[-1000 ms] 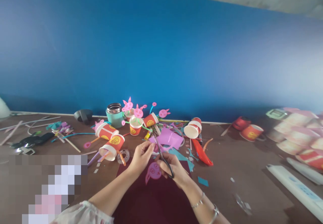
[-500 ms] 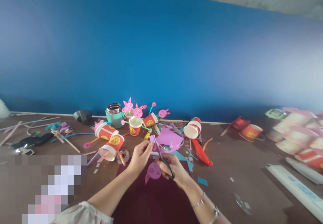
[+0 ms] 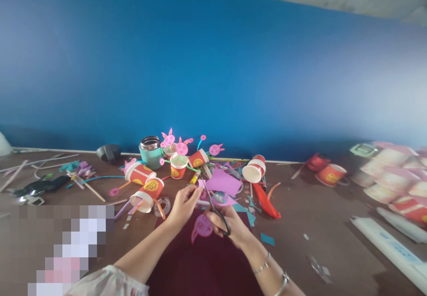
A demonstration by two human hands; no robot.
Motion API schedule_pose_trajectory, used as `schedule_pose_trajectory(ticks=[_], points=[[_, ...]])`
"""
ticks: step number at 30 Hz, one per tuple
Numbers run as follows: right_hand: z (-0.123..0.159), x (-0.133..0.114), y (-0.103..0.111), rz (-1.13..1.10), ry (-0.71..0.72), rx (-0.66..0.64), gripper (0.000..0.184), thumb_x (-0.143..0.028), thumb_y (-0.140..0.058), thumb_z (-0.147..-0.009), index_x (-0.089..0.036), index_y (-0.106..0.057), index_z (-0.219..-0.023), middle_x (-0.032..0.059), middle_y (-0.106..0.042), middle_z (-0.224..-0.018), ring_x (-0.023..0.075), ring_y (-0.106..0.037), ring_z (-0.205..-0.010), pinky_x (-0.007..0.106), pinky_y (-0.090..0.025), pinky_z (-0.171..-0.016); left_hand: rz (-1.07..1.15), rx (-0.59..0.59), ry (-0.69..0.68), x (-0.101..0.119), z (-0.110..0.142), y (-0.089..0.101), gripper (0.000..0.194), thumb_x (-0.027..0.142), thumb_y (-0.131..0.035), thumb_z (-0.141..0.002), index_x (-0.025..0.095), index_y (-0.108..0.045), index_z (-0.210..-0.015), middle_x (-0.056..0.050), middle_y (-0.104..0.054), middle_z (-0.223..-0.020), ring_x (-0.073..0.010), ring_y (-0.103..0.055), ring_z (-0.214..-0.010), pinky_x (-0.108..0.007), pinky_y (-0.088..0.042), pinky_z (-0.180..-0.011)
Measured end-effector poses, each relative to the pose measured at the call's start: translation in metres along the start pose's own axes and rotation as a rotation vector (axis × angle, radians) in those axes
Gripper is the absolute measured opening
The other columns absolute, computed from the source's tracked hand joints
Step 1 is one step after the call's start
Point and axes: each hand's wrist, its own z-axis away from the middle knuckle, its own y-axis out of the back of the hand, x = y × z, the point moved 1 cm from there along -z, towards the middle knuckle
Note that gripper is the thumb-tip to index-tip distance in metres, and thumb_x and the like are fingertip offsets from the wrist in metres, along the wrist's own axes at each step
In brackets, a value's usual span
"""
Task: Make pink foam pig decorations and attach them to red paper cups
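My right hand (image 3: 231, 225) grips black-handled scissors (image 3: 215, 206), blades pointing up and away into a piece of purple paper (image 3: 223, 182). My left hand (image 3: 184, 202) pinches the near left edge of that paper beside the blades. A pink cut-out animal face (image 3: 202, 226) lies under my hands on a dark maroon sheet (image 3: 203, 265). Bracelets circle my right wrist.
Red and white paper cups (image 3: 147, 191) with pink animal faces on sticks cluster behind my hands, beside a teal jar (image 3: 151, 152). Paper scraps, straws and a tape roll (image 3: 163, 206) litter the brown table (image 3: 316, 225). More cups (image 3: 393, 180) stand at the right; a blue wall rises behind.
The purple paper has shifted and flattened between the blades as the scissors worked along it. Both hands stay in nearly the same place.
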Motion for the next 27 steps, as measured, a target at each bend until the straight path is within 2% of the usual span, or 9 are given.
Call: schedule_pose_trajectory(ticks=[5, 10, 19, 27], points=[[0.002, -0.005, -0.002, 0.035, -0.028, 0.003, 0.037, -0.048, -0.071, -0.07, -0.013, -0.058, -0.072, -0.007, -0.045, -0.045, 0.0039, -0.036, -0.036, 0.017, -0.028, -0.035, -0.015, 0.015, -0.005, -0.001, 0.0, 0.001, 0.039, 0.048, -0.048, -0.084, 0.015, -0.053, -0.064, 0.003, -0.047, -0.056, -0.0099, -0.042, -0.054, -0.02, -0.033, -0.049], [0.003, -0.006, -0.003, 0.074, -0.014, -0.001, 0.039, -0.05, -0.067, -0.071, -0.012, -0.061, -0.079, -0.0054, -0.05, -0.046, 0.0062, -0.042, -0.038, 0.018, -0.032, -0.038, -0.043, 0.002, -0.022, 0.003, 0.001, 0.002, 0.038, 0.047, -0.05, -0.083, 0.016, -0.052, -0.062, 0.003, -0.046, -0.057, -0.0108, -0.042, -0.056, -0.02, -0.034, -0.053], [0.004, -0.004, -0.001, 0.082, -0.045, 0.023, 0.036, -0.047, -0.068, -0.071, -0.013, -0.058, -0.075, -0.0083, -0.045, -0.043, 0.0039, -0.036, -0.035, 0.016, -0.028, -0.036, -0.127, -0.038, -0.04, 0.01, -0.002, 0.007, 0.038, 0.044, -0.049, -0.083, 0.016, -0.051, -0.058, 0.004, -0.042, -0.053, -0.0099, -0.04, -0.053, -0.02, -0.032, -0.051], [0.004, -0.009, 0.005, 0.088, -0.092, -0.014, 0.035, -0.048, -0.068, -0.071, -0.015, -0.055, -0.071, -0.0095, -0.042, -0.04, 0.003, -0.032, -0.032, 0.016, -0.024, -0.033, -0.184, -0.095, -0.012, 0.011, -0.004, 0.008, 0.036, 0.043, -0.048, -0.084, 0.016, -0.055, -0.061, 0.003, -0.048, -0.055, -0.0114, -0.045, -0.055, -0.021, -0.034, -0.054]])
